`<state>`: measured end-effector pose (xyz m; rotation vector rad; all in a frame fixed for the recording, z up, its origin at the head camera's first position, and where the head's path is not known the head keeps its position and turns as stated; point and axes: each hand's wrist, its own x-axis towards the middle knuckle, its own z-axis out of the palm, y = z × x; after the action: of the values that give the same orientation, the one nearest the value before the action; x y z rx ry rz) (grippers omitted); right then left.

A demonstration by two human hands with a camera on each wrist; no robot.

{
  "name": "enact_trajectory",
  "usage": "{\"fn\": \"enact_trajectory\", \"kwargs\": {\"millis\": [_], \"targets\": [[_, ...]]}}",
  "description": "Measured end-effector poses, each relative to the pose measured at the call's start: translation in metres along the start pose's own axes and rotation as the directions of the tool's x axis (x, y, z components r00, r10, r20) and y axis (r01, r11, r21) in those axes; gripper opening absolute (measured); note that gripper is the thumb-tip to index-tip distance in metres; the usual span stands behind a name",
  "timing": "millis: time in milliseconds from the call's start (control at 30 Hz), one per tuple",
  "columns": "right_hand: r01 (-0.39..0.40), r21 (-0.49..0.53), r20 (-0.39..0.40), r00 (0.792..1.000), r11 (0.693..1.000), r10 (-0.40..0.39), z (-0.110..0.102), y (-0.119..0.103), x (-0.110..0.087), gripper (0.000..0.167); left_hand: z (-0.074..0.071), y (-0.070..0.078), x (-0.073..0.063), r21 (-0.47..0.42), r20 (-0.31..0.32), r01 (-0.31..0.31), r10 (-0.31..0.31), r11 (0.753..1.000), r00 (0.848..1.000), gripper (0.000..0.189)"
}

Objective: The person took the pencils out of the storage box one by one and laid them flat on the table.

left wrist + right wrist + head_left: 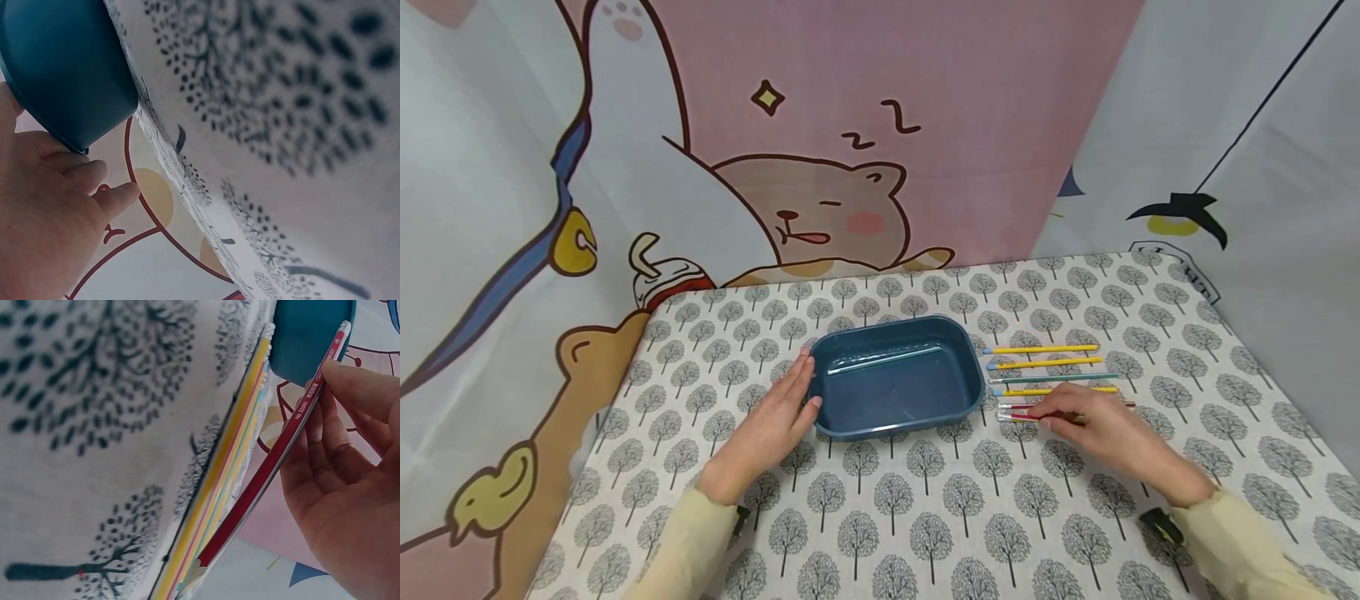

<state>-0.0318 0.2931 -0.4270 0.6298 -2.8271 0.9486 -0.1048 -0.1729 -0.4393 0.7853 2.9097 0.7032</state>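
My left hand (767, 421) rests with its fingers against the left rim of a dark blue rectangular basin (895, 398). A green pencil (883, 360) lies inside along the far wall. To the right of the basin my right hand (1105, 425) pinches a red pencil (269, 465) between thumb and fingers, white eraser end toward the basin. In the right wrist view this pencil is raised over the cloth, beside a yellow pencil (234, 447). Just behind the hand lie another red pencil (1009, 406) and a yellow one with a blue end (1022, 392).
Farther back in the row are a green pencil (1052, 378) and two yellow pencils, the nearer one (1045, 363) just behind it. A tree-print cloth (891, 533) covers the table. Cartoon-printed curtains (985, 150) hang along the back and sides.
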Motion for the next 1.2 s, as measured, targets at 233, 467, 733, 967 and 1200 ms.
{"fn": "enact_trajectory", "kwargs": {"millis": [233,467,733,967,1200], "targets": [[-0.011,-0.015,0.023,1.0,1.0,0.011,0.004,0.005,-0.002,0.033,0.0,0.0,0.001,0.004,-0.005,-0.007,0.007,1.0,1.0,0.067],[-0.037,-0.03,0.071,0.997,0.999,0.039,0.006,0.009,-0.003,0.029,0.0,0.0,0.001,0.004,-0.005,-0.008,0.008,1.0,1.0,0.067],[-0.048,-0.038,0.089,0.995,0.998,0.051,0.006,0.011,-0.004,0.028,0.0,0.0,0.001,0.004,-0.007,-0.004,0.004,1.0,1.0,0.067],[0.013,-0.063,0.079,0.997,0.998,-0.008,0.009,0.014,-0.003,0.026,0.0,0.0,0.001,0.003,-0.001,0.001,-0.001,1.0,1.0,0.067],[0.019,-0.065,0.103,0.995,0.998,-0.012,0.01,0.017,-0.002,0.027,-0.001,0.001,0.0,-0.001,0.007,0.015,-0.015,1.0,1.0,0.066]]}}
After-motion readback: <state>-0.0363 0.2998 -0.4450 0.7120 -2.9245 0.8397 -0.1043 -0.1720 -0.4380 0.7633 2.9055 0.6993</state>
